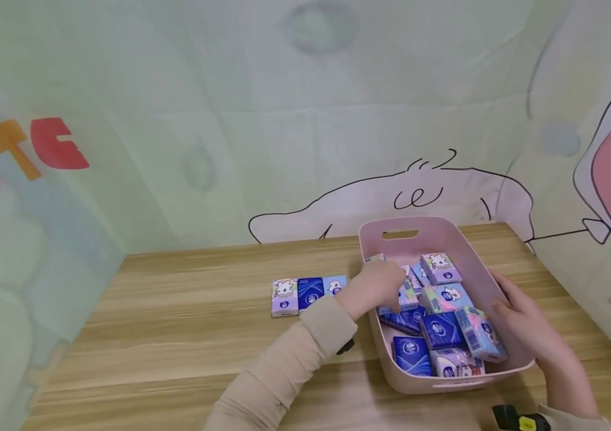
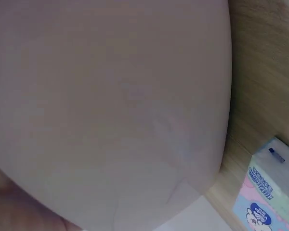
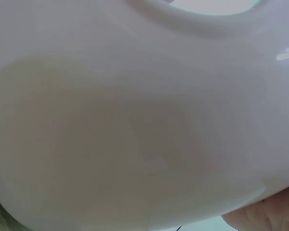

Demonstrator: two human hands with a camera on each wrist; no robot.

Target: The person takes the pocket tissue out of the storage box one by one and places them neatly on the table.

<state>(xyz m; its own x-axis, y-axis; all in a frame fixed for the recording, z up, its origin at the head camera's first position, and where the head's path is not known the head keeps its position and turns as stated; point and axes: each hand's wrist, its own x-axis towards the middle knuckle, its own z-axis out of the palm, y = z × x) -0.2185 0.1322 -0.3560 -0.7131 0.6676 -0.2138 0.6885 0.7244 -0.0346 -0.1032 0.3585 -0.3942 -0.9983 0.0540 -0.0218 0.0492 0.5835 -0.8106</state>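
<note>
A pink plastic basket [image 1: 518, 366] holds several small tissue packs, some dark blue, like this blue tissue pack [image 1: 441, 330], others pastel with cartoon prints, like this purple tissue pack [image 1: 440, 269]. My left hand [image 1: 375, 287] reaches over the basket's left side, fingers bent down among the packs; its fingertips are partly hidden, so whether it pinches a pack is unclear. At the right side, my right hand [image 1: 526, 320] grips the rim, thumb on top. Both wrist views are mostly filled by the basket's outer wall [image 3: 135, 144].
Left of the basket, a row of tissue packs lies on the wooden table [image 1: 176, 335]: a purple-white pack [image 1: 285, 297], a dark blue pack [image 1: 311, 291] and a light blue pack [image 1: 335, 284]. A printed cloth backdrop [image 1: 187, 120] rises behind the table.
</note>
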